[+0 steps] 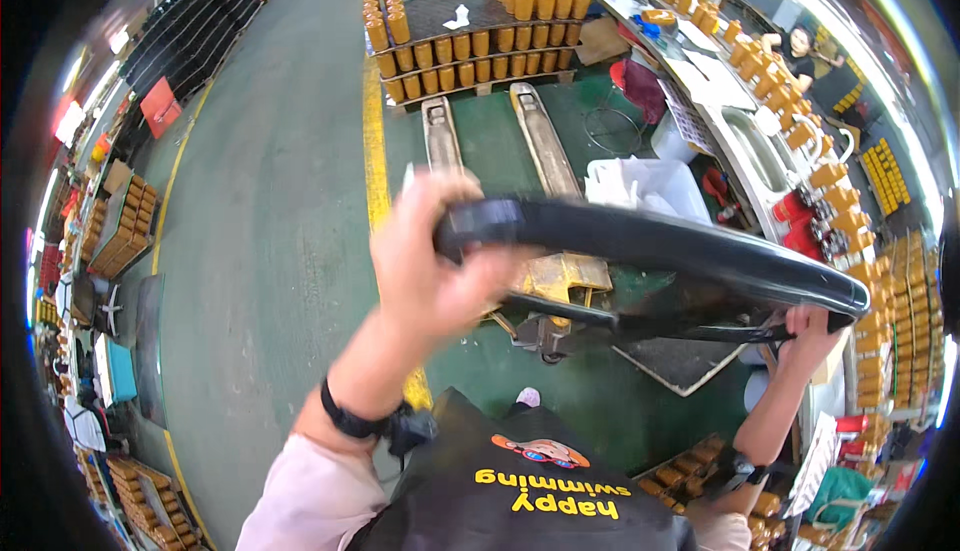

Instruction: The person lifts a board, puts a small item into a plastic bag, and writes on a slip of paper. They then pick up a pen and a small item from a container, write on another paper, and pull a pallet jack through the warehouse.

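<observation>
A large black tray-like piece (650, 241) with a thick, glossy rounded rim is held up in front of me, tilted down toward the right. My left hand (430, 261), somewhat blurred, is closed around its left end, thumb on the near side. At the lower right corner my right hand (808, 339) grips the rim with its fingers curled over. Below and beyond the black piece stands a pallet jack with a yellow body (568, 276) and two worn forks (545, 141), partly hidden by it.
Ahead, a pallet (485, 86) carries stacked tiers of brown bottles (535, 1). To the right runs a long workbench (725, 86) with bottles, a sink and a person (798, 56) behind it. A white bin (650, 186) and a stool (612, 121) stand beside it. Yellow floor line (375, 141) at left.
</observation>
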`<state>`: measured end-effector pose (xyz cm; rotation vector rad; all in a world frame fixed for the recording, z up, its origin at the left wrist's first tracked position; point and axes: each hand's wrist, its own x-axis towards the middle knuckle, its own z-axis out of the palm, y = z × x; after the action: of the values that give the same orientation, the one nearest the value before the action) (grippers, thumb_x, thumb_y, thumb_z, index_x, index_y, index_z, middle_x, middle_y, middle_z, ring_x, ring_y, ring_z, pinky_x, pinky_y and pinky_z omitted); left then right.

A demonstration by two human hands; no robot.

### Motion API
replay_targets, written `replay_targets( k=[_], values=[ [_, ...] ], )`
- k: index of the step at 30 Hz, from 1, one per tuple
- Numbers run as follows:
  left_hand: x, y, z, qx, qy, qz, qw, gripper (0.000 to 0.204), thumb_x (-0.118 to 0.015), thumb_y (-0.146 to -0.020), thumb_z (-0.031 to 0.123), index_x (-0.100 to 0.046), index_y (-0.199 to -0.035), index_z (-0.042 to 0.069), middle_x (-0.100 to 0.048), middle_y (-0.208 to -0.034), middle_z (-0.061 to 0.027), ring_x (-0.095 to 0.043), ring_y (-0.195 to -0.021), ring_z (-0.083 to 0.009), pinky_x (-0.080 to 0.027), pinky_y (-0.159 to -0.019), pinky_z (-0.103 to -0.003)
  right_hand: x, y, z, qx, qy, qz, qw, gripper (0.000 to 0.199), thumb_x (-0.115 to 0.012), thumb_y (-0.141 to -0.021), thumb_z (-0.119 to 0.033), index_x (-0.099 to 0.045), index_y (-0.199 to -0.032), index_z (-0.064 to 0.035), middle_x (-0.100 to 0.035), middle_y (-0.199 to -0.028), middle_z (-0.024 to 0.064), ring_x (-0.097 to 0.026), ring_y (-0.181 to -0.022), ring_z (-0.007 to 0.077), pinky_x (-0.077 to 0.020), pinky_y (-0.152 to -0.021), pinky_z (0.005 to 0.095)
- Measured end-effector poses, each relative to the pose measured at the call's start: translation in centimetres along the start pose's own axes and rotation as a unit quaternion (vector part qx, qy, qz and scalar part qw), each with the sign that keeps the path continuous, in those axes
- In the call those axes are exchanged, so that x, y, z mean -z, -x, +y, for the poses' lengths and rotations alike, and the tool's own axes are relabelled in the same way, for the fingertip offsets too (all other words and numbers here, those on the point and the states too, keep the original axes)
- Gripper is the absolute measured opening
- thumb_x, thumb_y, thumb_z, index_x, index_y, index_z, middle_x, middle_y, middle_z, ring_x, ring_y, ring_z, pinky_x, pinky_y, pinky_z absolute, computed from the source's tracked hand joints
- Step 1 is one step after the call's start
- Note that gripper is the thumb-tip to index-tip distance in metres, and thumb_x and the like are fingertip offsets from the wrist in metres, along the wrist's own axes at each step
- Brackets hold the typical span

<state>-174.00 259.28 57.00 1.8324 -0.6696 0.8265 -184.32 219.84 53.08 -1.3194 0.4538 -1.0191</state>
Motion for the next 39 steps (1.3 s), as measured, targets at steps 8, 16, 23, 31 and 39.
replay_targets(
  k=[8,16,23,31,39],
  values=[
    [0.2,2.6,9.2,0.099,0.132,-0.205,0.965,0.044,-0.077,-0.070,0.022,-0.053,-0.098,-0.002,-0.056,-0.073,-0.0126,-0.056,-0.061,-0.0265,-0.044,-0.052,-0.033,-4.1,-14.9,8.4,-0.045,-0.122,-0.260,0.957,0.012,-0.059,-0.088,-0.017,-0.055,-0.094,-0.0081,-0.049,-0.078,-0.0051,-0.047,-0.069,0.0047,-0.0402,-0.061,0.0188],
    [0.5,0.8,6.1,0.020,0.114,-0.137,0.984,0.054,-0.079,-0.068,0.032,-0.054,-0.101,-0.002,-0.059,-0.075,-0.0112,-0.058,-0.059,-0.0231,-0.046,-0.054,-0.029,-8.9,-11.5,4.8,-0.012,-0.143,-0.096,0.985,0.020,-0.052,-0.088,-0.007,-0.054,-0.108,-0.0026,-0.060,-0.081,0.0051,-0.060,-0.063,0.0161,-0.0505,-0.054,0.0260],
    [2.3,0.1,-2.5,0.052,0.110,-0.005,0.993,0.048,-0.067,-0.078,0.034,-0.053,-0.105,-0.003,-0.057,-0.084,-0.0067,-0.053,-0.068,-0.0107,-0.044,-0.062,-0.025,-9.0,-4.8,1.8,-0.036,-0.023,-0.121,0.992,0.006,-0.055,-0.084,-0.004,-0.050,-0.081,-0.0068,-0.041,-0.056,-0.0025,-0.035,-0.042,0.0055,-0.0291,-0.038,0.0224],
    [1.3,-5.3,-6.8,0.168,0.323,-0.047,0.930,0.035,-0.061,-0.087,0.031,-0.050,-0.105,0.002,-0.050,-0.072,0.0021,-0.047,-0.057,-0.0052,-0.041,-0.053,-0.020,-9.5,-1.6,-1.1,-0.024,0.039,-0.127,0.991,0.004,-0.054,-0.085,-0.005,-0.055,-0.085,-0.0015,-0.039,-0.053,-0.0023,-0.032,-0.040,0.0049,-0.0294,-0.040,0.0221],
    [2.8,-6.4,-8.1,0.178,0.363,0.010,0.915,0.038,-0.064,-0.084,0.040,-0.051,-0.084,0.005,-0.048,-0.061,-0.0001,-0.041,-0.049,-0.0064,-0.033,-0.046,-0.021,-9.9,1.4,-2.5,-0.018,0.011,-0.190,0.982,0.007,-0.052,-0.086,0.001,-0.054,-0.091,-0.0026,-0.049,-0.069,0.0009,-0.035,-0.043,0.0048,-0.0308,-0.041,0.0221]
  ],
)
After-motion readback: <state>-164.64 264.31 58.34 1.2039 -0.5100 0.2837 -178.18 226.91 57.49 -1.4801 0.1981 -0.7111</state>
